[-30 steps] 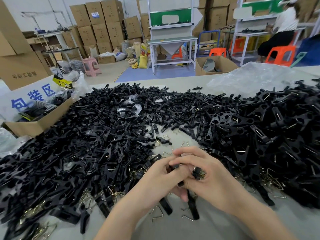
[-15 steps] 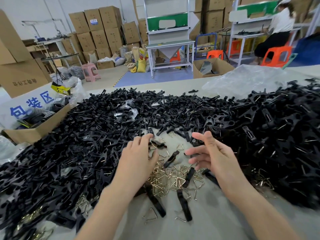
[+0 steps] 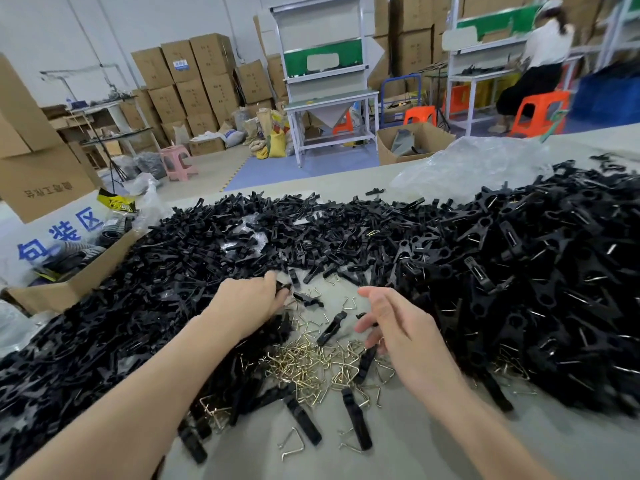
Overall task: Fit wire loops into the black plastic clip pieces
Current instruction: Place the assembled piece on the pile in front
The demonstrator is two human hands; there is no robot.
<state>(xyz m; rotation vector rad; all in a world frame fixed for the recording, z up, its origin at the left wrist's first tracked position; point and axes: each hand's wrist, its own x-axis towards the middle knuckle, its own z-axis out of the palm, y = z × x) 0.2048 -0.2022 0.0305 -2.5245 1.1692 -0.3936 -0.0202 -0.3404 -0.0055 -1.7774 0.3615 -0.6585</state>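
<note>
Far left, on the tabletop (image 3: 259, 459): open cardboard box (image 3: 72, 289), butted against the left heap (image 3: 131, 306) of black clip pieces, which lie at all angles.

Left of centre: left hand (image 3: 247, 299), back upward, set at the inner edge of that heap. Fingertips hidden among the pieces; grip not determinable.

Centre, between the two hands: pile of wire loops (image 3: 304, 362), brass-coloured, triangular, pointing every way. Just beyond the pile, a single clip piece (image 3: 331, 328), flat on the tabletop, long axis diagonal from near-left to far-right. Nearer the viewer, a pair of clip pieces (image 3: 303, 422), apart from each other, long axes running near to far with the far ends leaning left.

Right of centre: right hand (image 3: 401, 330), over the right edge of the loops. Thumb raised, fingers loosely bent; grip wide, nothing discernibly held.

Right: right heap (image 3: 526, 289) of clip pieces, taller, many showing glints of wire. Behind it, a crumpled clear plastic bag (image 3: 471, 168).
</note>
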